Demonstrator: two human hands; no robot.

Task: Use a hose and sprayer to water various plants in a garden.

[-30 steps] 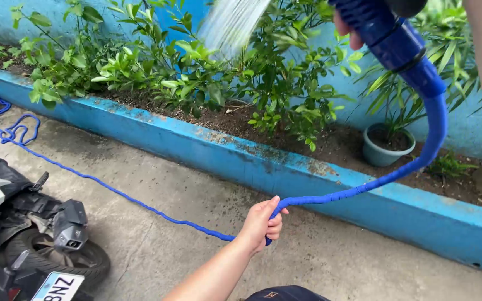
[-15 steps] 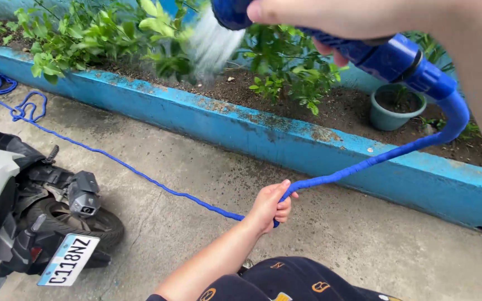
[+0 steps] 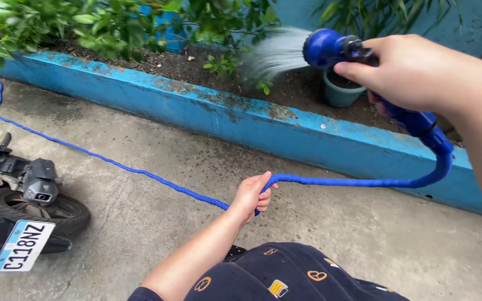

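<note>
My right hand [image 3: 419,72] is wrapped tight around the handle of the blue plastic spray nozzle [image 3: 330,47], thumb lying along the top. Its round head points left and throws a white fan of water [image 3: 277,53] over the dark, crumbly soil [image 3: 179,64] of the raised bed. My left hand [image 3: 250,195] is lower down, fingers curled into a fist around the blue hose [image 3: 352,181], which is crinkled and fabric-like. From that grip the hose runs right, curves up in a smooth bend to the nozzle's base, and trails left as a thin wavy line across the rough grey concrete floor [image 3: 152,223] to a loose loop at the far left.

The bed's curb [image 3: 224,120] is painted bright blue, with the paint worn off in brown patches along its top edge. Leafy green shrubs [image 3: 85,22] grow behind it, and 1 round grey-blue pot [image 3: 341,95] sits in the soil just past the nozzle. The rear wheel and plate of a black scooter [image 3: 23,212] stand at the lower left, well apart from my hands.
</note>
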